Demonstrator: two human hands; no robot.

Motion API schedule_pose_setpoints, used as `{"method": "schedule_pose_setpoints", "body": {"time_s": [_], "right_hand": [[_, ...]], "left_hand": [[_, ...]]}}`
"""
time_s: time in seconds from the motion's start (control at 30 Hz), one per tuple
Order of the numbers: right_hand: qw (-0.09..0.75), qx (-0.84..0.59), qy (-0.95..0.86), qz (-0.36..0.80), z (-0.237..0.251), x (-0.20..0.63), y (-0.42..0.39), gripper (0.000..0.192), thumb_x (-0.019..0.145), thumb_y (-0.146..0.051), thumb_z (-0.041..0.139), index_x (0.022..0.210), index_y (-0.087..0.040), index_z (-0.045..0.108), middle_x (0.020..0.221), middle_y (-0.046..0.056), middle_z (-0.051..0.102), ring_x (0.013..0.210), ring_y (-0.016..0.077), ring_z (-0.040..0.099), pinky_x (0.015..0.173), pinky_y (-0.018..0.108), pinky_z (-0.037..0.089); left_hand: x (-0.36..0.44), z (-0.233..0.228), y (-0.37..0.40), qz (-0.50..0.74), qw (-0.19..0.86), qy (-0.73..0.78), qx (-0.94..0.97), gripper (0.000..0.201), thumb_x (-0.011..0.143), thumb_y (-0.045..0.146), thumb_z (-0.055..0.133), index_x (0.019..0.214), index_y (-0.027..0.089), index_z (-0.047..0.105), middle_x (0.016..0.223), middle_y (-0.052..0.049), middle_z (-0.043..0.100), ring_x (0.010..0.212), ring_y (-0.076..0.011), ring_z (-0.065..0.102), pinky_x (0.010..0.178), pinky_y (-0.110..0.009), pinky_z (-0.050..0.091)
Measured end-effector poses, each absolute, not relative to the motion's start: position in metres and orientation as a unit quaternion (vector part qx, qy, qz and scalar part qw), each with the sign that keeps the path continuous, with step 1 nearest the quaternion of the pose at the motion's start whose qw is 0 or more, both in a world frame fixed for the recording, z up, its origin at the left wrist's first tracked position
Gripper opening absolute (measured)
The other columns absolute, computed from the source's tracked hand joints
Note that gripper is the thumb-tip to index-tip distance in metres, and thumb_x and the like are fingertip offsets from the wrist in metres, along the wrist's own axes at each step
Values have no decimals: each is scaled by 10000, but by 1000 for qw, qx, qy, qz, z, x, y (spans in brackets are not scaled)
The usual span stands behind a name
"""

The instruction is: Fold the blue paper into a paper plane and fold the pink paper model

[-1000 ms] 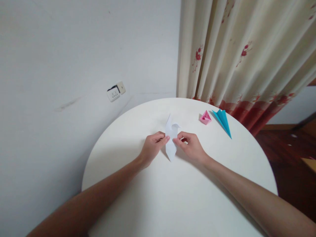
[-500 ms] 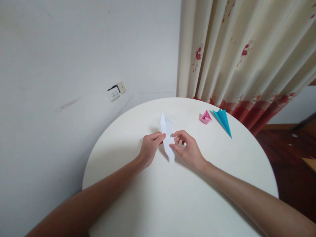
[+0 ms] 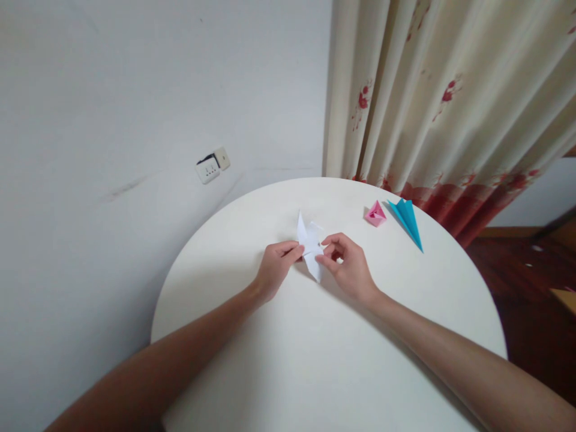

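A folded piece of white paper (image 3: 310,243) is held just above the tabletop, with pointed flaps at its far and near ends. My left hand (image 3: 275,267) pinches its left edge between thumb and fingers, the thumb lying on top. On the opposite side, my right hand (image 3: 351,267) grips the right edge with thumb and curled fingertips. A crease runs across the paper between the two hands. The undersides of the paper and some fingertips are hidden.
The round white table (image 3: 270,372) stands against a wall with a socket (image 3: 209,170). Toward its far right edge lie a pink folded paper piece (image 3: 375,214) and a blue paper plane (image 3: 408,223). A patterned curtain (image 3: 414,108) hangs behind.
The white paper has bent across its middle, and its near end has drawn up and looks shorter. My right hand has shifted slightly right; my left hand has barely moved.
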State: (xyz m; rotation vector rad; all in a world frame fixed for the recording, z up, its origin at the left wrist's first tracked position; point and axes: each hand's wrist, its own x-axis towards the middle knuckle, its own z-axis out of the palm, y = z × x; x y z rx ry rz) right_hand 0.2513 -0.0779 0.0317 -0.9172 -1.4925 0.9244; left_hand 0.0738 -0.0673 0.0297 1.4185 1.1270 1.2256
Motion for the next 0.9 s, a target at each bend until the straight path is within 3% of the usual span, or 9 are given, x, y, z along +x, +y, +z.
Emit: {"method": "schedule_pose_setpoints", "body": {"time_s": [0.23,0.33,0.43,0.6,0.9], "right_hand": [[558,-403,-609,394,28,253,-73,254,775,-343,737,928,-218,577,647,-41,577,585,144,531,578,287,419],[559,-422,-608,375,30,253,-73,249,757,-336,745,918,-211,601,694,-20,602,623,150,542,596,290,436],[547,-448,-610,358,33,254,-71,236,730,-352,755,880,-192,671,801,29,659,693,163,558,623,297,447],[515,-452,-572,451,29,253,-67,269,711,-430,750,649,-177,679,625,20,631,577,141,504,561,291,401],[524,-450,-561,458,25,248,-72,300,698,-457,745,647,-164,704,633,38,668,564,139,508,544,279,384]], "left_hand": [[76,30,-70,479,485,437,587,322,678,394,847,866,149,753,873,-72,766,795,-226,712,750,-312,557],[76,30,-70,485,486,439,579,304,698,373,827,883,141,760,890,-84,773,800,-239,723,754,-326,563],[76,29,-70,481,487,436,584,272,737,374,786,879,143,765,870,-77,772,789,-244,724,739,-327,557],[75,28,-69,470,488,426,600,247,760,376,783,889,167,765,855,-54,764,799,-236,721,739,-306,539],[74,27,-70,445,501,448,591,335,720,472,812,719,152,717,763,-49,731,697,-195,668,668,-282,491]]}}
